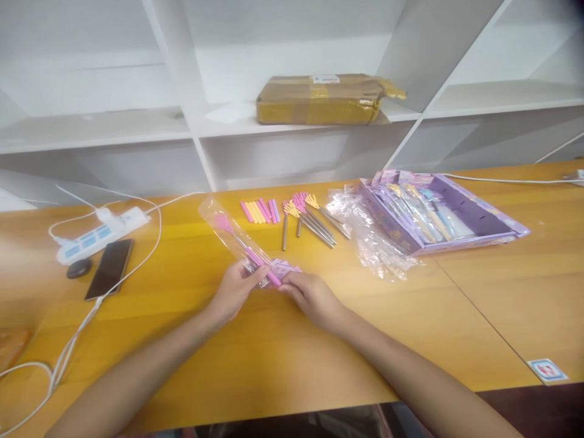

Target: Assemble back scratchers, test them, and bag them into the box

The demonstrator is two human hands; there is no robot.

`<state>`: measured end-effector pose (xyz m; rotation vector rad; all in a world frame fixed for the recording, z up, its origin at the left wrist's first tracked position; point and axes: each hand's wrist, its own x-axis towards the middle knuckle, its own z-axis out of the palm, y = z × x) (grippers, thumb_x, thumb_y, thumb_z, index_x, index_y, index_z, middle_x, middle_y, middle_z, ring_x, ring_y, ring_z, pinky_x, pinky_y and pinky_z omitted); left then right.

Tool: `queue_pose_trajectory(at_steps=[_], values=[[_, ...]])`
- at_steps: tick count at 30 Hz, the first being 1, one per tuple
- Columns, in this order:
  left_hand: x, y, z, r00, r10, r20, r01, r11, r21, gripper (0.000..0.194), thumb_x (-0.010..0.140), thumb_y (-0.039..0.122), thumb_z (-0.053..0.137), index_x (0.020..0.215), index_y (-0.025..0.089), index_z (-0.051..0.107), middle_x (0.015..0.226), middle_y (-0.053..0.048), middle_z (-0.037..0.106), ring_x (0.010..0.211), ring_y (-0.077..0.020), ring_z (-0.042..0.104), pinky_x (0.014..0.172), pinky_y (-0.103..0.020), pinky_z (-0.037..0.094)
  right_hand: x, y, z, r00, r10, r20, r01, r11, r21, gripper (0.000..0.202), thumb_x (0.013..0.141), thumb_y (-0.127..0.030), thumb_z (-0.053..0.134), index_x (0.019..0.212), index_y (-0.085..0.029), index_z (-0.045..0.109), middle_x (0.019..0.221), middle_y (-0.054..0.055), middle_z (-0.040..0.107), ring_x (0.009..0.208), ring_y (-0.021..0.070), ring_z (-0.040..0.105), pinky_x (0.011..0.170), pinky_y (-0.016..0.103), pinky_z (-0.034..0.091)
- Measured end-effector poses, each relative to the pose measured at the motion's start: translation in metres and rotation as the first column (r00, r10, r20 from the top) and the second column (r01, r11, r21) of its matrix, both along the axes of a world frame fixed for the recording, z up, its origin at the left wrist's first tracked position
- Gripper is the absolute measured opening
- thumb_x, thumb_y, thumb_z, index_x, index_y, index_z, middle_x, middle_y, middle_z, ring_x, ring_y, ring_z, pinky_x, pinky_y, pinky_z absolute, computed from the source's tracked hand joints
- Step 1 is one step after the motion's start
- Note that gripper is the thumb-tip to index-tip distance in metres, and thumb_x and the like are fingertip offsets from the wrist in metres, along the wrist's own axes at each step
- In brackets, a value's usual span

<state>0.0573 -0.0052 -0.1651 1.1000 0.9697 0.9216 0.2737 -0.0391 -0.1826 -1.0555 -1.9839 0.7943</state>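
A back scratcher (253, 254) with a pink hand-shaped head, metal rod and pink handle lies slanted inside a clear plastic sleeve (210, 214). My left hand (236, 288) is closed around the sleeve and handle, its thumb on top. At the handle's lower end, my right hand (312, 297) pinches the sleeve's edge by a crumpled printed part (285, 267). Just beyond my hands lie several metal scratcher rods (319, 226) with yellow and pink hand heads. To their left is a row of pink, yellow and purple handle tubes (260, 211).
A purple display box (483, 213) holds several packaged scratchers, with clear plastic bags (378, 243) beside it. On the left are a power strip (103, 234), a phone (109, 267), a black mouse-like object (79, 268) and white cables. A taped parcel (319, 100) sits on the shelf behind.
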Motion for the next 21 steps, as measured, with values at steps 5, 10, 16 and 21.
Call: queue_pose_trajectory(at_steps=[5, 10, 16, 21], values=[[0.003, -0.006, -0.002, 0.999, -0.030, -0.020, 0.030, 0.999, 0.037, 0.036, 0.086, 0.048, 0.083, 0.095, 0.014, 0.075, 0.094, -0.008, 0.078, 0.087, -0.0195, 0.070, 0.083, -0.031, 0.056, -0.002, -0.002, -0.004, 0.998, -0.065, 0.012, 0.064, 0.995, 0.073, 0.028, 0.110, -0.040, 0.053, 0.096, -0.022, 0.070, 0.092, 0.003, 0.077, 0.078, 0.0152, 0.069, 0.074, 0.026, 0.050], [0.008, -0.017, -0.007, 0.993, -0.111, 0.051, 0.113, 0.993, -0.045, 0.037, 0.086, 0.047, 0.084, 0.103, 0.014, 0.078, 0.099, -0.010, 0.079, 0.084, -0.0210, 0.074, 0.083, -0.036, 0.062, -0.002, -0.001, -0.007, 0.989, -0.143, 0.028, 0.140, 0.987, 0.081, 0.033, 0.108, -0.043, 0.056, 0.084, -0.022, 0.066, 0.077, 0.001, 0.072, 0.067, 0.0144, 0.066, 0.066, 0.025, 0.048], [0.007, -0.017, -0.010, 0.984, -0.162, 0.069, 0.165, 0.985, -0.055, 0.037, 0.088, 0.046, 0.083, 0.106, 0.014, 0.078, 0.105, -0.012, 0.079, 0.091, -0.0233, 0.075, 0.088, -0.039, 0.063, -0.003, -0.001, -0.009, 0.981, -0.194, 0.026, 0.189, 0.973, 0.132, 0.035, 0.105, -0.045, 0.064, 0.079, -0.021, 0.058, 0.067, -0.002, 0.062, 0.056, 0.0112, 0.052, 0.057, 0.025, 0.040], [0.004, -0.012, -0.014, 0.970, -0.234, 0.067, 0.241, 0.963, -0.123, 0.041, 0.089, 0.046, 0.082, 0.112, 0.012, 0.078, 0.111, -0.016, 0.078, 0.090, -0.0230, 0.074, 0.086, -0.038, 0.062, -0.001, 0.000, -0.006, 0.979, -0.203, 0.002, 0.199, 0.963, 0.182, 0.027, 0.097, -0.043, 0.074, 0.094, -0.022, 0.058, 0.079, -0.002, 0.057, 0.062, 0.0110, 0.048, 0.058, 0.024, 0.041]])
